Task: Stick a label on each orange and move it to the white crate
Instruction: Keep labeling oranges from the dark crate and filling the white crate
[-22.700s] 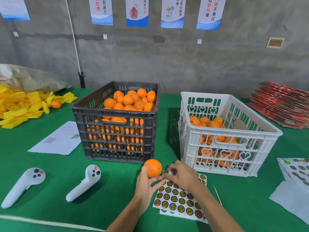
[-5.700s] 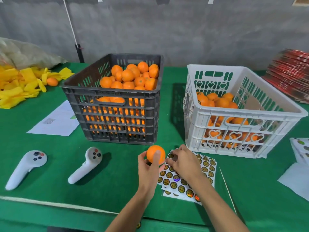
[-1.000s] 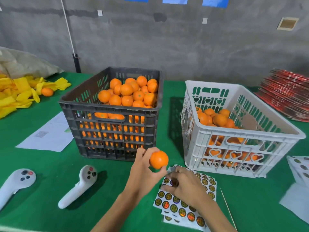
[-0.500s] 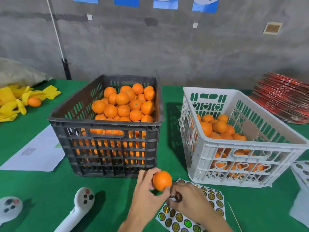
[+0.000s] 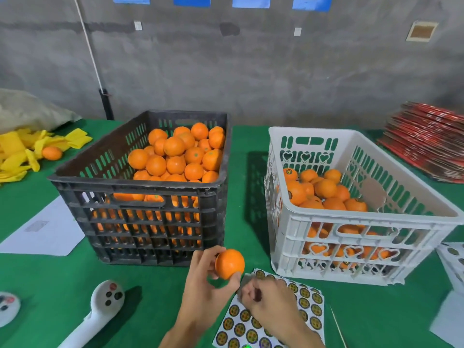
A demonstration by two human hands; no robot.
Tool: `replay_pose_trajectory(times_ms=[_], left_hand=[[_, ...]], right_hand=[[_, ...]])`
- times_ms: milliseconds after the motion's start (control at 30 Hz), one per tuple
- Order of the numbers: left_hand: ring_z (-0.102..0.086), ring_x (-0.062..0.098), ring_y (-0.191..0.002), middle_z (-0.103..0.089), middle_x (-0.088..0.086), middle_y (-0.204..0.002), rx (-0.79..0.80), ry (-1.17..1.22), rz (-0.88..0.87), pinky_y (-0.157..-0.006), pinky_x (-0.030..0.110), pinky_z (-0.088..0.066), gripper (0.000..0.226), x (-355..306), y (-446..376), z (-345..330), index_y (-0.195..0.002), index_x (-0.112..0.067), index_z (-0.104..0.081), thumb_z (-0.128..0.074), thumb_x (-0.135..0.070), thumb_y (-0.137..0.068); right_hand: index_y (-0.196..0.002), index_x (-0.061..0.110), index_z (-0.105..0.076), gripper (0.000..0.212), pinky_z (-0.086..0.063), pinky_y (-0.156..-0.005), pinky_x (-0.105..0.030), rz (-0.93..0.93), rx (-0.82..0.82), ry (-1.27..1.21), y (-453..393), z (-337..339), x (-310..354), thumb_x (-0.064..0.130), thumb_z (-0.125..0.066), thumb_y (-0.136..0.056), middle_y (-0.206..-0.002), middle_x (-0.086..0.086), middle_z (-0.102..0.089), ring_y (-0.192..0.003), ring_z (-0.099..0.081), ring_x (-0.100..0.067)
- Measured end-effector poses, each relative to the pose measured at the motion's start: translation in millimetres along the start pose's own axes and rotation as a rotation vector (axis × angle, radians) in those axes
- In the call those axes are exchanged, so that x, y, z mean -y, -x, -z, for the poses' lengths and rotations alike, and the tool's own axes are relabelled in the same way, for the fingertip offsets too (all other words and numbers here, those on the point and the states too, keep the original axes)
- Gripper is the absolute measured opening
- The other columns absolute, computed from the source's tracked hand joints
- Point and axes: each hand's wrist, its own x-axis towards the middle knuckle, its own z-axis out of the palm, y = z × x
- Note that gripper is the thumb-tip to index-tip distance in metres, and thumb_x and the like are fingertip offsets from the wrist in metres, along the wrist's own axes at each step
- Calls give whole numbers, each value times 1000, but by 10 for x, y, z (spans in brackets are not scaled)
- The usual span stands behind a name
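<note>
The left hand is gripping an orange, steadying it for labelling, while the right hand, at four o'clock, is pinching at the sticker sheet; a peeled label isn't discernible.

Slatted crate left of heart-patterned crate, sticker sheet in front

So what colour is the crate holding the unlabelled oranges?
Black crate, seen in the head view.

Both hands curled, side by side
</note>
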Motion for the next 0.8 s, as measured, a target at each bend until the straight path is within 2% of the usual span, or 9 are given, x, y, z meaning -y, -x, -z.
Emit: replay_pose_trajectory(times_ms=[67, 167, 233, 300, 433, 533, 633, 733, 800], left_hand=[[-62, 7, -101, -52, -22, -113, -28, 21, 2, -75, 15, -53, 56, -6, -25, -62, -122, -48, -59, -78, -53, -70], [-63, 10, -96, -54, -19, -108, -81, 70, 4, -73, 13, -52, 56, -12, -40, -158, -122, -42, -62, -83, -44, -71], [-63, 12, -93, -54, -16, -104, -95, 68, 34, -72, 13, -50, 53, 12, -23, -221, -119, -42, -63, -88, -28, -75], [-63, 13, -91, -53, -13, -101, -97, 89, 62, -71, 15, -51, 54, 9, 11, -238, -118, -43, -63, -89, -19, -78], [-65, 16, -89, -56, -9, -98, -66, 133, 99, -74, 23, -56, 52, -47, 12, -202, -119, -42, -63, -89, -21, -78], [-66, 17, -86, -59, -2, -100, -46, 175, 103, -74, 27, -57, 50, -168, 41, -174, -120, -39, -63, -87, -34, -76], [-67, 19, -81, -60, 2, -95, -63, 247, 110, -72, 32, -58, 53, -301, 46, -150, -117, -37, -64, -82, -49, -68], [-68, 23, -77, -64, 1, -87, -80, 318, 130, -72, 36, -58, 46, -451, 31, -123, -109, -39, -66, -84, -44, -67], [-67, 26, -74, -64, 8, -83, -84, 346, 125, -71, 38, -55, 35, -547, 22, -98, -104, -38, -68, -87, -32, -75]], right_hand=[[-76, 43, -51, 13, -38, -67, -26, 29, -15, 17, 21, -40, 6, 51, -52, -86, -77, 26, -56, -74, -50, -5], [-90, 41, -43, 13, -28, -67, -27, 81, -91, 24, 33, -39, 2, 48, -37, -100, -83, 14, -59, -77, -54, -11], [-100, 38, -37, 15, -32, -66, -32, 88, -118, 8, 44, -18, -10, 47, -27, -106, -81, 9, -59, -79, -61, -16], [-102, 37, -37, 17, -44, -71, -34, 17, -124, -73, 69, 15, 1, 47, -25, -107, -81, 6, -63, -79, -63, -14], [-98, 39, -38, 16, -51, -73, -34, -29, -293, -176, 83, 86, 106, 48, -28, -106, -79, 7, -60, -76, -61, -13], [-97, 40, -46, 10, -51, -72, -29, 118, -502, -154, 122, 101, 203, 41, -42, -105, -95, 17, -58, -82, -59, -5], [-98, 31, -60, 6, -51, -76, -21, 225, -644, -222, 158, 141, 285, 27, -58, -102, -109, 23, -58, -96, -59, 3], [-105, 25, -72, 19, -53, -84, -23, 281, -739, -230, 242, 215, 369, 30, -53, -103, -115, 18, -65, -106, -63, -1], [-114, 22, -76, 25, -56, -88, -27, 309, -757, -191, 291, 290, 416, 30, -56, -101, -122, 14, -68, -111, -65, -3]])
